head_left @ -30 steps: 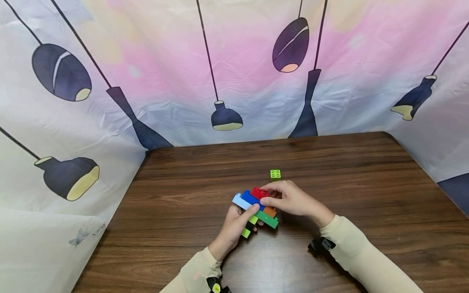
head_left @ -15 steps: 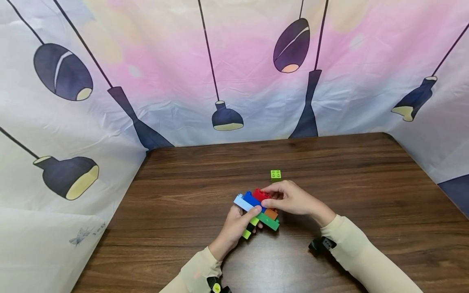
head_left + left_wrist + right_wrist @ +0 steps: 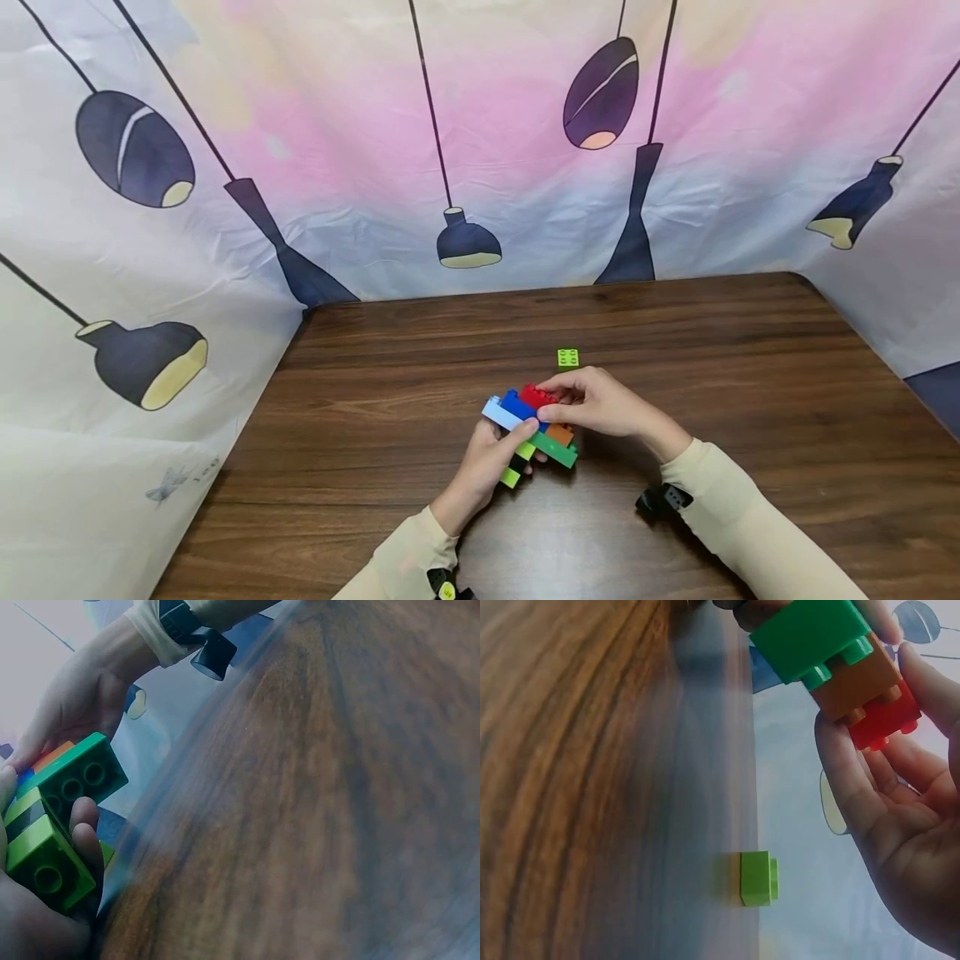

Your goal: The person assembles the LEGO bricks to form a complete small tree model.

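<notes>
A joined block of toy bricks is held tilted between both hands above the table. Its rows show a light blue brick (image 3: 503, 413), a blue brick (image 3: 517, 405), a red brick (image 3: 537, 395), an orange-brown brick (image 3: 857, 678) and a green brick (image 3: 554, 450). Below them are lime and black bricks (image 3: 49, 862). The left hand (image 3: 484, 468) grips the lower part, its thumb on the front and its fingertips curled behind. From the right, the right hand (image 3: 601, 403) pinches the upper end by the red and blue bricks. Part of the block is hidden by the fingers.
A loose lime brick (image 3: 567, 357) with studs up lies on the brown wooden table (image 3: 405, 358), just beyond the right hand. Behind the table hangs a cloth (image 3: 337, 150) printed with lamps. A dark camera is strapped to each wrist.
Both hands keep the same hold on the brick block. Hands, block and background shift slightly right together in the head view.
</notes>
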### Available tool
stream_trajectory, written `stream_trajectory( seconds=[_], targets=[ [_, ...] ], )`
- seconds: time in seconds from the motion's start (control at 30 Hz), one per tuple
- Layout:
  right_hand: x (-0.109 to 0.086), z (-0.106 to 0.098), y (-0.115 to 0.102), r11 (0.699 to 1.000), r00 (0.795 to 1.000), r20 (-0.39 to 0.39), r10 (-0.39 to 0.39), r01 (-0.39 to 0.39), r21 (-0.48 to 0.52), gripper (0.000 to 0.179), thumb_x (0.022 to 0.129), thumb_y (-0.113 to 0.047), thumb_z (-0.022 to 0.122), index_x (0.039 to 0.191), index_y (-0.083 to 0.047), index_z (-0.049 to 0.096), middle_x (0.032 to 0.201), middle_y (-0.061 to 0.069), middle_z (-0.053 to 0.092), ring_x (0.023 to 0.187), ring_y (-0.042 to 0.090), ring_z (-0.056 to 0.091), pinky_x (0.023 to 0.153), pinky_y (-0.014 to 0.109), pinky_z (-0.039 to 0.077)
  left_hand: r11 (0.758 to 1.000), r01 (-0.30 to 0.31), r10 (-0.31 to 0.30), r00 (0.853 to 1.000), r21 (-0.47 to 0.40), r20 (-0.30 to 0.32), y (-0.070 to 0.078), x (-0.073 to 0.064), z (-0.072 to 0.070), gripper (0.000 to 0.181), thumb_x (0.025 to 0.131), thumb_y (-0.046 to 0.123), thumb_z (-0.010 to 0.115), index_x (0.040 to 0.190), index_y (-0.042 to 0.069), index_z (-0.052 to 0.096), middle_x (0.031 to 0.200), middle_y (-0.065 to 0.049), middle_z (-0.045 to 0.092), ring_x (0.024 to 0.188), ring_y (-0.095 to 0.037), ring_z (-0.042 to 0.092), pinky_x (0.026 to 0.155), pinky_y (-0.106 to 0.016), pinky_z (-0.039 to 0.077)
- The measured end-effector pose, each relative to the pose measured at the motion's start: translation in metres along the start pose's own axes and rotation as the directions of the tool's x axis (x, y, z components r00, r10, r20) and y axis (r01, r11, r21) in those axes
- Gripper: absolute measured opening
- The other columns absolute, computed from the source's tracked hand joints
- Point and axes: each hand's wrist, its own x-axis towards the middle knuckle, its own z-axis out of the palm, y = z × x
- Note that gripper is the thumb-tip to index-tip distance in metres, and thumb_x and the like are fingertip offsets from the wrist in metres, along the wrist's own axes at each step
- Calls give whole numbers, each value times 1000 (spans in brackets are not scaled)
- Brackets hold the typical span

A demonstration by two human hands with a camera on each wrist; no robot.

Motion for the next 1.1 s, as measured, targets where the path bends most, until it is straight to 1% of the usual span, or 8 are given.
stream_trajectory(
  seconds=[0.27, 0.37, 0.43, 0.53, 0.63, 0.83, 0.97, 1.1],
  targets=[
    [-1, -10, 0, 999, 1000, 16, 19, -19, -34, 45, 101, -23, 75, 134, 6, 68, 84, 0, 71, 66, 17, 58, 58, 26, 47, 994, 17, -7, 996, -105, 89, -2, 2, 1, 39, 109, 22, 56, 136, -6, 51, 96, -6, 75, 79, -18, 75, 64, -29, 61],
    [0, -14, 2, 999, 1000, 3, 16, -16, -46, 44, 102, -24, 73, 135, 5, 67, 97, 4, 75, 76, 16, 64, 66, 28, 54, 994, 19, -11, 997, -106, 82, -2, 2, 1, 37, 108, 19, 58, 135, -6, 52, 97, -6, 75, 80, -19, 75, 64, -30, 61],
    [0, -18, 4, 996, 999, -43, 14, -18, -83, 43, 104, -25, 70, 135, 4, 67, 109, 8, 76, 86, 18, 68, 74, 33, 58, 994, 28, -21, 998, -105, 64, -1, 2, 1, 36, 108, 20, 58, 134, -4, 53, 97, -6, 76, 80, -19, 75, 63, -30, 61],
    [3, -24, 10, 983, 989, -146, 7, -33, -181, 41, 105, -25, 69, 136, 3, 67, 123, 12, 74, 103, 22, 70, 88, 42, 60, 994, 37, -33, 999, -102, 42, 0, 2, 1, 34, 108, 22, 59, 132, -3, 54, 95, -7, 77, 78, -19, 75, 63, -31, 61],
    [9, -30, 16, 952, 977, -212, -1, -64, -299, 43, 104, -23, 70, 138, 2, 66, 131, 16, 70, 109, 29, 67, 93, 51, 56, 994, 33, -31, 999, -102, 28, 0, 2, 1, 33, 108, 22, 59, 129, -4, 55, 94, -10, 77, 78, -19, 76, 63, -31, 61],
    [24, -33, 27, 888, 986, -164, 2, -77, -452, 52, 102, -19, 72, 147, 2, 57, 147, 25, 55, 134, 44, 54, 108, 61, 47, 993, 31, -32, 999, -112, -4, 1, 0, 0, 36, 109, 24, 58, 130, -4, 56, 93, -15, 78, 72, -18, 75, 62, -30, 61],
    [29, -36, 30, 875, 989, -147, 26, -93, -476, 53, 101, -13, 73, 149, 1, 56, 152, 30, 49, 139, 48, 49, 112, 64, 43, 993, 33, -33, 999, -114, 2, 1, 1, 0, 38, 109, 25, 60, 131, -5, 55, 96, -15, 78, 75, -18, 75, 63, -30, 61],
    [30, -37, 31, 861, 990, -117, 76, -125, -493, 50, 101, -11, 72, 147, 0, 59, 150, 29, 51, 138, 47, 50, 112, 63, 43, 992, 27, -26, 1000, -126, 7, -1, 2, 0, 38, 108, 24, 61, 129, -7, 55, 97, -12, 78, 80, -19, 77, 63, -30, 61]
  ],
)
